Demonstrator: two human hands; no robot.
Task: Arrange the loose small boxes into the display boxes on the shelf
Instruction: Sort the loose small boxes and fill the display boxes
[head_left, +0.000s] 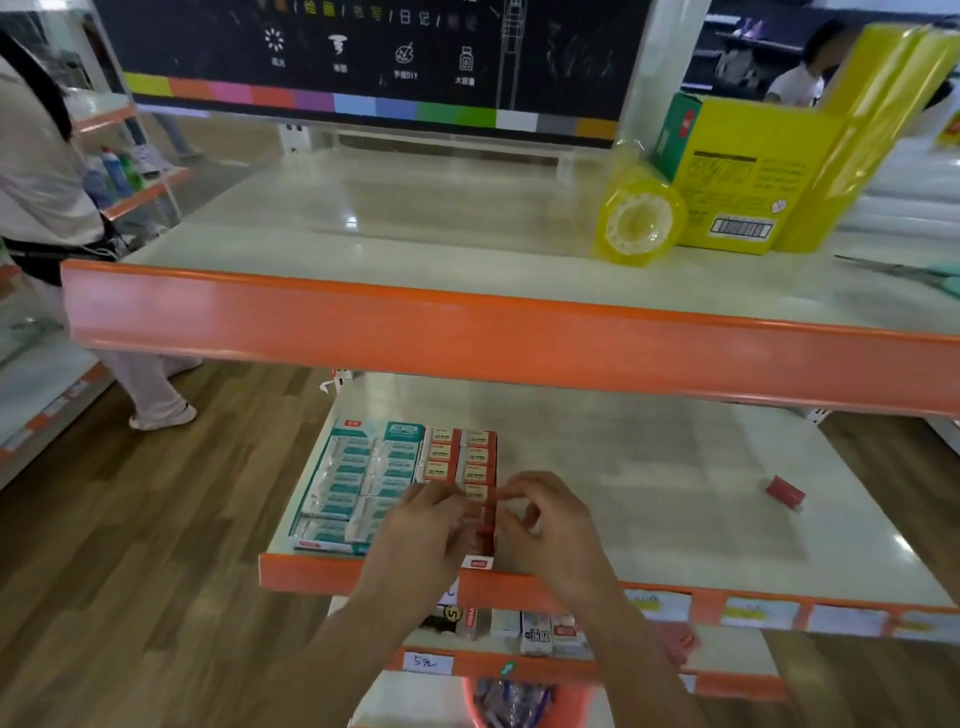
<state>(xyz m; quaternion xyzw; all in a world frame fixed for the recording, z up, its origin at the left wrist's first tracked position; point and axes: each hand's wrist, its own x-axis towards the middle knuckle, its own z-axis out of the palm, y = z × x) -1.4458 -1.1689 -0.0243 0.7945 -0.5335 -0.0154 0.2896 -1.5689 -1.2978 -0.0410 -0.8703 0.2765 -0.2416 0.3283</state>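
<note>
Head view, white shelf (649, 493) with orange edge, wood floor, both hands' fingers curled at red display box (470, 457), grip unclear.

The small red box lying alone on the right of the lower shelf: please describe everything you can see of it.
The small red box is a short block, red with a paler end facing right, seemingly cardboard, though blurred. It lies flat on the pale lower shelf, turned at a slant to the shelf edge. It sits alone, well right of both hands and the display boxes. Nothing touches it except the shelf.
</note>
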